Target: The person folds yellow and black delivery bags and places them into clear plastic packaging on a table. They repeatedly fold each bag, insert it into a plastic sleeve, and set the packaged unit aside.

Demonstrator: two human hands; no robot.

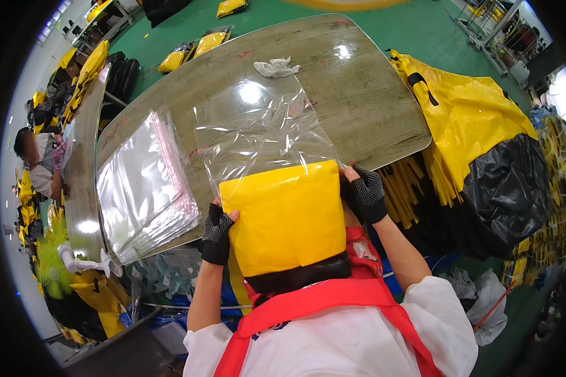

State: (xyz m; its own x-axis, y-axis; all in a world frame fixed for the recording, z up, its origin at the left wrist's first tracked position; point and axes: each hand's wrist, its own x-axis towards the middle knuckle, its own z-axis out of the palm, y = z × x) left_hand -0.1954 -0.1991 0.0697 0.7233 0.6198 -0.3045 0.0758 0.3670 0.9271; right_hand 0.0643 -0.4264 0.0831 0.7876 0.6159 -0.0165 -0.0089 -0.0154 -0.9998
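Note:
A folded yellow-and-black bag [286, 217] of smooth sheet material is held at the table's near edge, its black band toward me. My left hand [217, 234], in a black fingerless glove, grips its left side with the thumb on the front. At its upper right corner my right hand [366, 193], gloved alike, is closed on the edge; some fingers are hidden behind. A clear plastic bag [264, 135] lies flat on the table just beyond, meeting the bag's far edge. Whether the yellow bag's edge is inside the plastic I cannot tell.
The wood-grain table [371, 94] bears a stack of clear plastic bags [144, 182] at left and a crumpled white scrap [277, 67]. Large yellow-and-black sheets [471, 119] hang at right. A green fan [53, 261] stands at left. Another person [44, 160] sits farther left.

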